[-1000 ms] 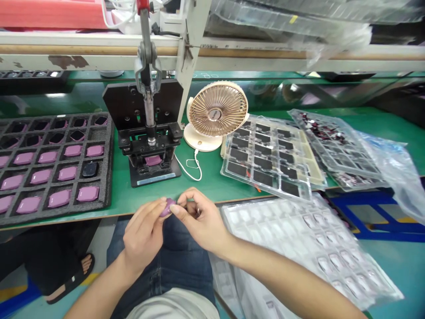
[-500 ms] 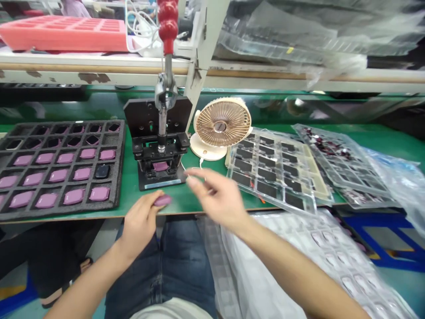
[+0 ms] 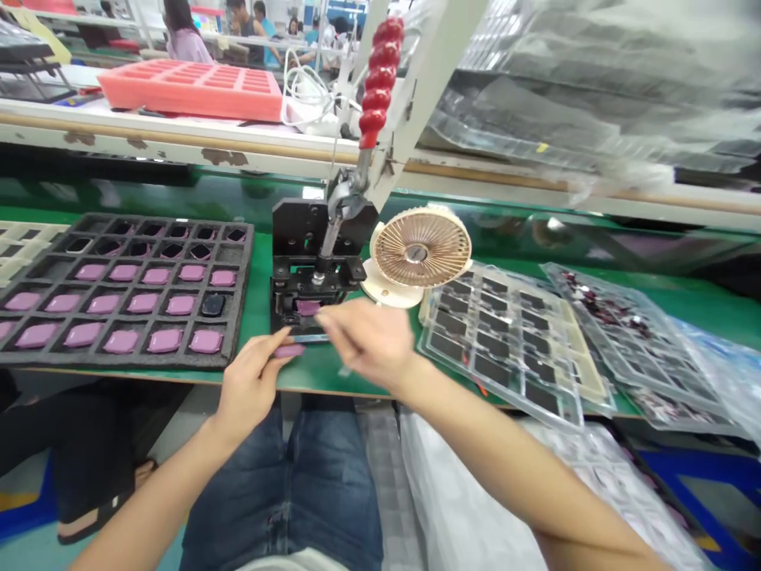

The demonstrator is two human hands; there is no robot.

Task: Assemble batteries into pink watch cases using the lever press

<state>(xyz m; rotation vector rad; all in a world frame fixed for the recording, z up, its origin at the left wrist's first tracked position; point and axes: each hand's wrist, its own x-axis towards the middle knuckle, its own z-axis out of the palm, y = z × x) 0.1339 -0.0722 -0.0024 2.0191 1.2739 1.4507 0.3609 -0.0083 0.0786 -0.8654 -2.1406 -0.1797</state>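
My left hand (image 3: 250,385) pinches a purple watch case (image 3: 290,350) edge-on, just in front of the press. My right hand (image 3: 373,341) is closed, its fingertips at the right front of the hand press (image 3: 319,279); I cannot make out what, if anything, it holds. Another purple watch case (image 3: 308,307) lies in the press's fixture, close to those fingertips. The press's red ribbed handle (image 3: 380,79) stands raised and leans to the right.
Left of the press lies a dark foam tray (image 3: 246,277) with purple cases and dark-screened pieces. A small fan (image 3: 419,250) stands to the right. Beyond are clear trays of black screens (image 3: 493,341) and small parts (image 3: 618,317). A pink foam tray (image 3: 190,95) rests on the shelf.
The camera view has turned, so the bench appears shifted right. My right hand has come closer to the front of the press. My left hand still grips the purple case.
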